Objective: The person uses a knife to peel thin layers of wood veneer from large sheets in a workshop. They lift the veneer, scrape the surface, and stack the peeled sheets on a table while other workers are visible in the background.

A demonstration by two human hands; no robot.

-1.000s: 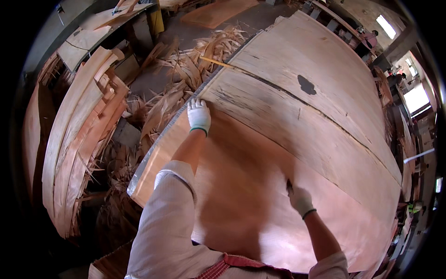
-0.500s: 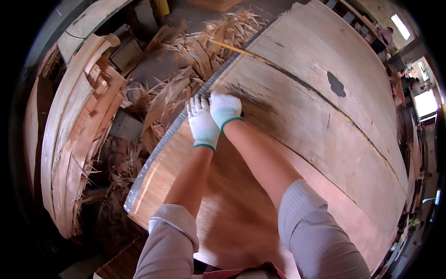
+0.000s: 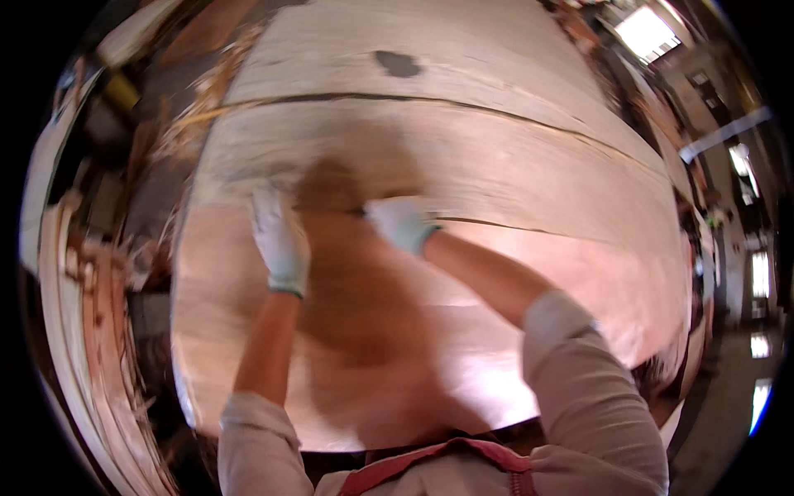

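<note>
A broad stack of thin wood veneer sheets (image 3: 496,264) lies in front of me, its top surface pieced from paler and redder sheets. My left hand (image 3: 279,240), in a white glove with a green cuff, rests on it with fingers stretched out near the seam between two sheets. My right hand (image 3: 401,221), gloved the same way, is closed and low over that seam, to the right of the left hand. A small dark thing shows by its fingertips, too blurred to name. My shadow covers the veneer between the hands.
A long dark gap (image 3: 347,97) crosses the far veneer, with a dark hole (image 3: 399,64) beyond it. Stacked veneer strips (image 3: 107,331) stand at the left, beside torn shavings on the floor. Windows (image 3: 648,35) and workshop clutter line the right side.
My view has turned, so the veneer stack now lies squarer to me. Both hands have left the taped left edge and moved apart, the right one further along the seam.
</note>
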